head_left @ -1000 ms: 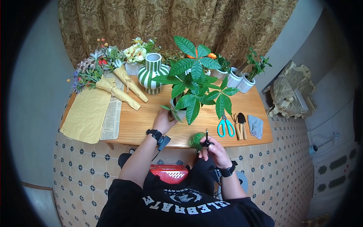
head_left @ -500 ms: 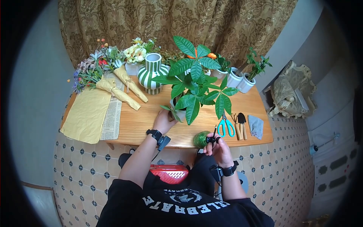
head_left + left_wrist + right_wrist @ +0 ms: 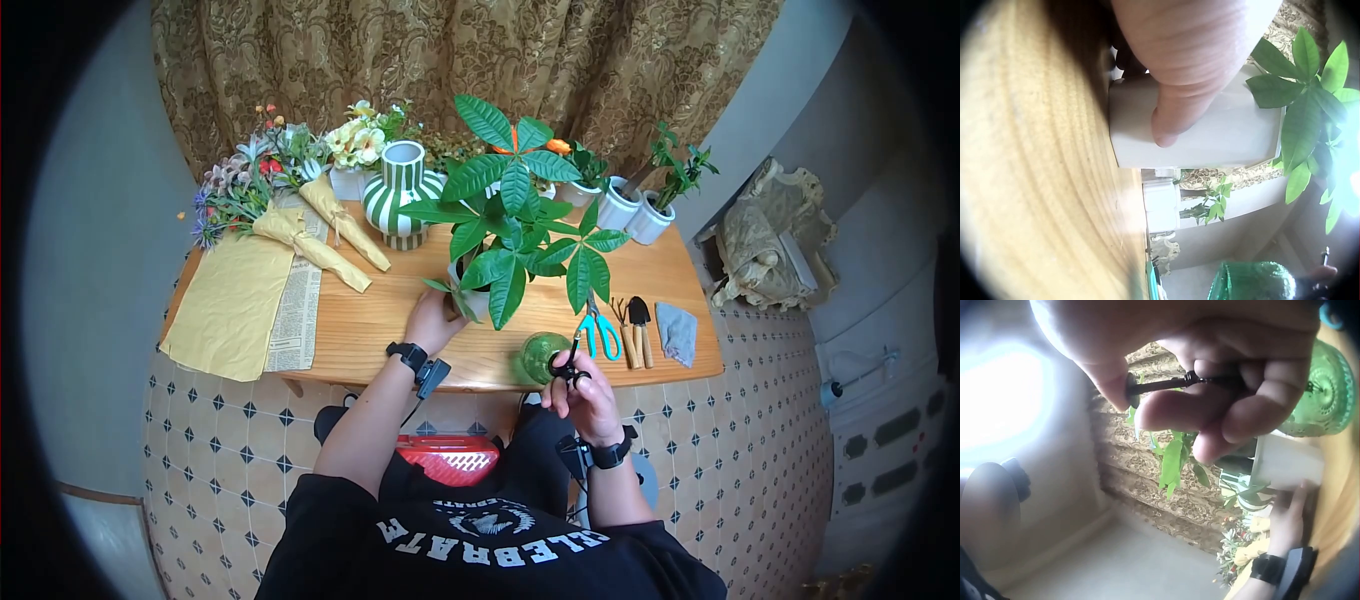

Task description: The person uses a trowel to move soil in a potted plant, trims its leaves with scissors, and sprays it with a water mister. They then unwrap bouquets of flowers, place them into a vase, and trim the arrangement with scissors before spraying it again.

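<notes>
A potted plant [image 3: 516,185] with broad green leaves stands on the table in a white pot [image 3: 1222,134]. My left hand [image 3: 433,322] grips this pot low on its near side, thumb laid along the wall in the left wrist view; its other fingers are mostly hidden. Over the table's front edge, my right hand [image 3: 592,400] holds a green glass spray bottle [image 3: 541,354] by its black pump head. The thumb touches the plunger disc [image 3: 1132,390] in the right wrist view, and fingers curl round the neck. The bottle is tilted, its slim nozzle rising beside it.
Teal scissors [image 3: 600,335], small garden tools [image 3: 638,335] and a grey cloth [image 3: 676,335] lie at the right. A striped vase [image 3: 402,200] stands behind the left hand. Wrapped bouquets [image 3: 315,250] and brown paper [image 3: 228,305] lie left; small potted plants [image 3: 652,222] line the back right.
My right hand has shifted a little to the right, and the spray bottle in it has tilted and swung rightward with it. The left hand and pot have stayed put.
</notes>
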Tool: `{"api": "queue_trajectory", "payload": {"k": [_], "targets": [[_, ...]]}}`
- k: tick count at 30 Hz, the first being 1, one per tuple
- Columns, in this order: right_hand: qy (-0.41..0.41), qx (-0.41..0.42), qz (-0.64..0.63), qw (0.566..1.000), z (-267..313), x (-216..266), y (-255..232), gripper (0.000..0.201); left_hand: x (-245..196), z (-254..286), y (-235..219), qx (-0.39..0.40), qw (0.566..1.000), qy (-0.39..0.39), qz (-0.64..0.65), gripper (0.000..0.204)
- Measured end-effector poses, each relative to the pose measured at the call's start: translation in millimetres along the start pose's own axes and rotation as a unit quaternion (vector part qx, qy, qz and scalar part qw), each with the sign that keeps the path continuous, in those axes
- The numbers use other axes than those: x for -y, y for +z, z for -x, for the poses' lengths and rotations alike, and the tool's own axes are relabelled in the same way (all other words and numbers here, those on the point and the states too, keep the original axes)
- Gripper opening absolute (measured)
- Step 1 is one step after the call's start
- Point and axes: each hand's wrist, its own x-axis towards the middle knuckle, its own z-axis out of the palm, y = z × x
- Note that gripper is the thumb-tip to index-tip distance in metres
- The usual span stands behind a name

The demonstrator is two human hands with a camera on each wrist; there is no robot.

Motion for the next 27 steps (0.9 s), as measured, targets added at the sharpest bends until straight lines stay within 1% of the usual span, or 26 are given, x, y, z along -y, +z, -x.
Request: {"api": "queue_trajectory", "payload": {"k": [1,4,7,10,13,27], "targets": [[-0.004,0.022,-0.004,1.0,-0.1,1.4,1.5,0.034,-0.5,0.0,-0.3,-0.001,1.0,0.0,0.002,0.054],[0.029,0.04,0.042,0.998,0.2,1.7,4.2,0.037,-1.8,0.4,-0.8,-0.003,1.0,-0.004,0.002,0.053],[0.024,0.019,0.035,0.999,-0.9,-3.6,4.4,0.039,-1.0,0.7,-1.3,0.004,1.0,-0.005,-0.003,0.051],[0.028,0.023,0.005,0.999,0.0,-5.8,1.3,0.04,1.1,0.0,0.1,0.001,1.0,-0.005,-0.006,0.05],[0.048,0.024,0.001,0.999,1.5,-9.5,0.1,0.041,0.8,-0.1,0.2,0.002,1.0,-0.003,-0.007,0.05],[0.063,0.031,0.015,0.997,0.5,-9.2,3.6,0.044,-1.2,0.2,-0.7,-0.006,1.0,0.006,-0.009,0.05]]}}
